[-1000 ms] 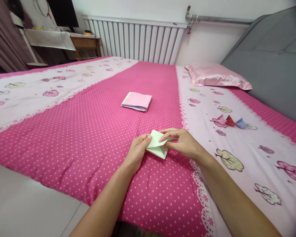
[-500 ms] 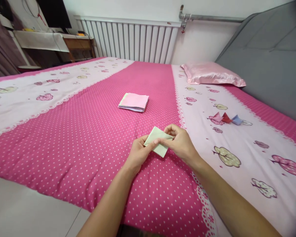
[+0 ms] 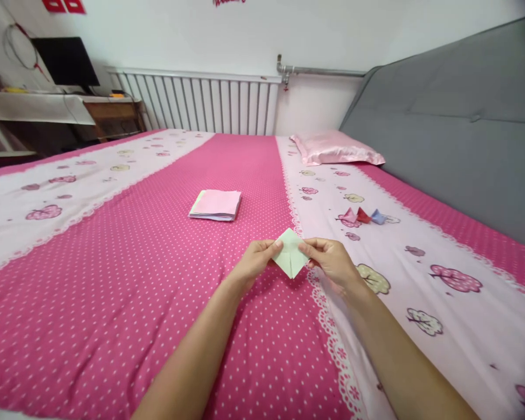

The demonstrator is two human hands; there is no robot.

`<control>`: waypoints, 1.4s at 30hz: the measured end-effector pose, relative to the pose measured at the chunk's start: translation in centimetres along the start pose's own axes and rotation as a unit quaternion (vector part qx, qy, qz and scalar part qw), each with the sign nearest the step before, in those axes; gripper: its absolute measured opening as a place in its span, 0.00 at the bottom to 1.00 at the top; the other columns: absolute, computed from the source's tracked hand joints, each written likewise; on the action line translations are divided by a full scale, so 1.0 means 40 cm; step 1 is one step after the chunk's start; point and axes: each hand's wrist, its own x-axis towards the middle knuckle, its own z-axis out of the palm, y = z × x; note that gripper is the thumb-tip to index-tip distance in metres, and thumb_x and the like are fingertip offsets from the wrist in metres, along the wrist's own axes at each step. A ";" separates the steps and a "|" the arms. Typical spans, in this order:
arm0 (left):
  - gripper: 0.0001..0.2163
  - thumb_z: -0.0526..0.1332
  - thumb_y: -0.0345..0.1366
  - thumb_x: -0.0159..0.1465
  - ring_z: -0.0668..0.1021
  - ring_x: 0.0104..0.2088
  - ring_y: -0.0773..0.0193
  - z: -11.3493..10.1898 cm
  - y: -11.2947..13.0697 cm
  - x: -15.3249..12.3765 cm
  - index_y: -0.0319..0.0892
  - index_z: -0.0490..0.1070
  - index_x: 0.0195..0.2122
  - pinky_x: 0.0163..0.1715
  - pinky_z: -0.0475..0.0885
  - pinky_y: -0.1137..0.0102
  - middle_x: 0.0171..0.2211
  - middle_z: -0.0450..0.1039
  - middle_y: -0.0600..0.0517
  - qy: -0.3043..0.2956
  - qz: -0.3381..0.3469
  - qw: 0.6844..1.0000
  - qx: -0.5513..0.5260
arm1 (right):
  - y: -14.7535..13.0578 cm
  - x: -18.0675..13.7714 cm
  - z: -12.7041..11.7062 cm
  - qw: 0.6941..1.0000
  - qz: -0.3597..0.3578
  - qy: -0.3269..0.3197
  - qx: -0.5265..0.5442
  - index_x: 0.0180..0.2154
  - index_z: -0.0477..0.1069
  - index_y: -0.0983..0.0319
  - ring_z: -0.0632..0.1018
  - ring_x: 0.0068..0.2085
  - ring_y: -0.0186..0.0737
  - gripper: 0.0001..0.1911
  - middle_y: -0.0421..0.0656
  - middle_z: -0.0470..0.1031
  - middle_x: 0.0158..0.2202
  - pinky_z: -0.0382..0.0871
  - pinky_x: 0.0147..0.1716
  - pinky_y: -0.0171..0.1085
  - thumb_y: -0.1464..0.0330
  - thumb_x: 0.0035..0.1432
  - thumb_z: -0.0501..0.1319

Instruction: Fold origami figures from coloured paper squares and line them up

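Between my hands is a folded pale green paper (image 3: 290, 256), diamond-shaped with a crease down its lower half. My left hand (image 3: 259, 258) pinches its left corner, thumb on top. My right hand (image 3: 328, 256) grips the right corner the same way; the fingers behind the paper are partly hidden. Farther off on the bed lies a stack of paper sheets (image 3: 216, 204), pink on top with a green edge showing. To the right sit three small folded paper pieces: a pink one (image 3: 349, 215), a red one (image 3: 363, 216) and a blue one (image 3: 378, 216).
A pink dotted bedspread (image 3: 166, 280) with pale printed bands covers the bed. Toward the back right lies a pink pillow (image 3: 336, 147) by the grey headboard (image 3: 446, 122). Beyond the bed stand a white radiator (image 3: 201, 102) and a desk with a monitor (image 3: 65, 63).
The view has tilted up and turned right. My right thumb has moved from across the paper to its right corner, and the paper now faces me as an upright diamond.
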 end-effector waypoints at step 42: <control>0.17 0.69 0.44 0.46 0.74 0.23 0.65 0.052 0.003 0.113 0.34 0.76 0.30 0.25 0.66 0.72 0.24 0.75 0.46 0.071 -0.024 0.996 0.051 | 0.027 0.062 -0.061 0.995 0.046 0.030 0.081 0.28 0.68 0.63 0.73 0.22 0.29 0.12 0.38 0.72 0.22 0.59 0.18 0.27 0.64 0.44 0.67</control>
